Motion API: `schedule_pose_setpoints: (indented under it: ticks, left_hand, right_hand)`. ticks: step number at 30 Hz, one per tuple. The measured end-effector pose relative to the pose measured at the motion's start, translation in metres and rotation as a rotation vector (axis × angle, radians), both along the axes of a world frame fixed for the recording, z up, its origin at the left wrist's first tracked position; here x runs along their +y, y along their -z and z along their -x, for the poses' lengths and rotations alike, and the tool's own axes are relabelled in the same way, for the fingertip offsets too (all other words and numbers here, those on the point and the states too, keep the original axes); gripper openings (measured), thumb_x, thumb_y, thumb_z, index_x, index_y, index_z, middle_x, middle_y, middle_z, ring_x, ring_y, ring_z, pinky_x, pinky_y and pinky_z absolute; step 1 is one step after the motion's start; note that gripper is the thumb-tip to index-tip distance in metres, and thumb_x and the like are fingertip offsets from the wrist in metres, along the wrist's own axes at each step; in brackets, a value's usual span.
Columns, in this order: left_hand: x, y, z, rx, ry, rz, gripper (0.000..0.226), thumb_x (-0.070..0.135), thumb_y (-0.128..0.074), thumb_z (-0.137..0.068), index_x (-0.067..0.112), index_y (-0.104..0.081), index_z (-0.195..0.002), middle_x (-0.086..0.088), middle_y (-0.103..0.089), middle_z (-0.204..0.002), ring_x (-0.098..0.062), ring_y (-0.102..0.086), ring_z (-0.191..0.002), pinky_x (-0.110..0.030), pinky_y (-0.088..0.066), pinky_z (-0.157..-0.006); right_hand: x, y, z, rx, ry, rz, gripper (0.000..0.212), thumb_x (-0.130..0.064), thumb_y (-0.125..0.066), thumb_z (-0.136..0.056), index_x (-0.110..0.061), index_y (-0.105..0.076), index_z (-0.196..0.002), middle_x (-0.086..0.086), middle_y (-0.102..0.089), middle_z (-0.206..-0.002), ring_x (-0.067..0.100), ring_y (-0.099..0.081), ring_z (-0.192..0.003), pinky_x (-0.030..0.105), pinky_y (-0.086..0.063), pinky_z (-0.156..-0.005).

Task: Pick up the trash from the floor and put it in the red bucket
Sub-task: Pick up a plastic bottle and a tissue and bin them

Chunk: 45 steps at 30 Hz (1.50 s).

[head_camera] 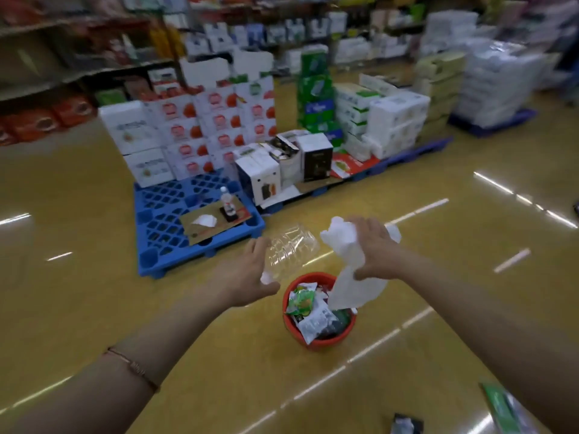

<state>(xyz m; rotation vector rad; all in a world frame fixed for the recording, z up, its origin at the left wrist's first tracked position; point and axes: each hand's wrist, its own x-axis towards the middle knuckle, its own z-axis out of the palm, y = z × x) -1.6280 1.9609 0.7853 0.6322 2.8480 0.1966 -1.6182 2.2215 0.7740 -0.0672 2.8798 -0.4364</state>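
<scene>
My left hand (247, 277) grips a light, crushable clear bottle (289, 250) near its neck, my right hand (374, 249) clamps limp white plastic (354, 277), both above the red bucket (316, 338) at six o'clock.

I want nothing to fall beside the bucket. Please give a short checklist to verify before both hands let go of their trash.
1. Left hand holds the clear plastic bottle: ok.
2. Right hand holds the white plastic bag: ok.
3. Bag hangs over the red bucket: ok.
4. Bottle is above the bucket opening: not ok, it sits up and left of it.
5. Room left in the bucket: cannot tell, wrappers already reach the rim.
</scene>
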Motion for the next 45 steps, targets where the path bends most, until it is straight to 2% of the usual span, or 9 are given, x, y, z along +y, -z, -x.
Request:
schedule_pose_setpoints:
  ticks: [4,8,18,23,28,32,37,42,45]
  left_hand:
    - [0.014,0.002,0.063,-0.021,0.118,-0.009,0.076,0.049,-0.059,-0.085,0.018,-0.017,-0.14,0.0,-0.036,-0.139,-0.019,-0.052,-0.092,-0.03,-0.041,-0.067]
    - [0.039,0.016,0.115,-0.034,0.228,-0.02,0.078,0.05,-0.06,-0.084,0.02,-0.016,-0.14,0.001,-0.034,-0.143,-0.015,-0.05,-0.092,-0.027,-0.039,-0.069]
    - [0.091,0.047,0.233,-0.092,0.354,0.137,0.077,0.051,-0.06,-0.082,0.02,-0.019,-0.139,-0.001,-0.036,-0.138,-0.02,-0.056,-0.097,-0.039,-0.051,-0.077]
    - [0.115,0.076,0.28,-0.172,0.394,0.156,0.077,0.051,-0.062,-0.083,0.019,-0.018,-0.137,-0.005,-0.041,-0.138,-0.022,-0.059,-0.093,-0.043,-0.053,-0.078]
    - [0.154,0.109,0.336,-0.29,0.466,0.174,0.082,0.054,-0.064,-0.08,0.012,-0.021,-0.135,-0.009,-0.061,-0.112,-0.025,-0.061,-0.087,-0.04,-0.052,-0.073]
    - [0.187,0.148,0.374,-0.416,0.538,0.158,0.091,0.055,-0.067,-0.078,0.01,-0.016,-0.139,-0.013,-0.065,-0.107,-0.025,-0.063,-0.083,-0.034,-0.047,-0.067]
    - [0.214,0.216,0.411,-0.449,0.75,0.231,0.116,0.061,-0.062,-0.077,0.018,0.018,-0.147,-0.008,-0.07,-0.083,-0.023,-0.064,-0.069,-0.038,-0.053,-0.071]
    - [0.245,0.314,0.426,-0.503,0.918,0.332,0.115,0.056,-0.067,-0.076,0.03,0.02,-0.147,-0.013,-0.069,-0.088,-0.021,-0.062,-0.065,-0.035,-0.052,-0.063]
    - [0.26,0.374,0.416,-0.519,0.983,0.348,0.114,0.055,-0.068,-0.075,0.035,0.019,-0.146,-0.013,-0.067,-0.087,-0.025,-0.062,-0.069,-0.04,-0.055,-0.07]
  right_hand:
    - [0.009,0.012,0.021,0.076,0.129,-0.072,0.076,0.014,-0.052,-0.08,-0.013,-0.022,-0.145,0.016,-0.034,-0.13,0.032,-0.04,-0.123,0.035,-0.039,-0.092]
    - [0.031,0.021,0.062,0.103,0.212,-0.105,0.048,0.008,-0.05,-0.085,-0.006,-0.04,-0.13,0.016,-0.042,-0.125,0.031,-0.047,-0.116,0.032,-0.037,-0.087]
    - [0.068,0.055,0.176,0.05,0.311,-0.03,0.02,0.002,-0.048,-0.087,0.0,-0.052,-0.107,0.017,-0.038,-0.122,0.032,-0.048,-0.107,0.029,-0.036,-0.077]
    - [0.083,0.077,0.193,0.015,0.43,0.011,0.031,-0.003,-0.051,-0.088,-0.001,-0.053,-0.119,0.018,-0.038,-0.134,0.034,-0.043,-0.118,0.035,-0.039,-0.092]
    - [0.092,0.106,0.196,-0.029,0.662,0.116,0.02,-0.011,-0.049,-0.087,-0.011,-0.055,-0.106,0.017,-0.061,-0.106,0.035,-0.057,-0.096,0.036,-0.045,-0.071]
    - [0.08,0.141,0.193,-0.105,0.879,0.188,0.023,-0.012,-0.048,-0.09,-0.012,-0.053,-0.112,0.016,-0.062,-0.105,0.035,-0.058,-0.094,0.042,-0.051,-0.075]
    - [0.057,0.219,0.195,-0.12,1.152,0.252,0.02,-0.014,-0.049,-0.089,-0.015,-0.051,-0.11,0.016,-0.063,-0.098,0.035,-0.059,-0.088,0.04,-0.051,-0.07]
    - [0.039,0.321,0.199,-0.151,1.298,0.272,0.032,-0.014,-0.053,-0.09,-0.013,-0.046,-0.121,0.016,-0.063,-0.101,0.036,-0.06,-0.086,0.042,-0.052,-0.071]
    - [0.032,0.38,0.198,-0.146,1.375,0.308,0.038,-0.014,-0.057,-0.09,-0.011,-0.041,-0.124,0.016,-0.06,-0.108,0.036,-0.059,-0.089,0.043,-0.051,-0.073]
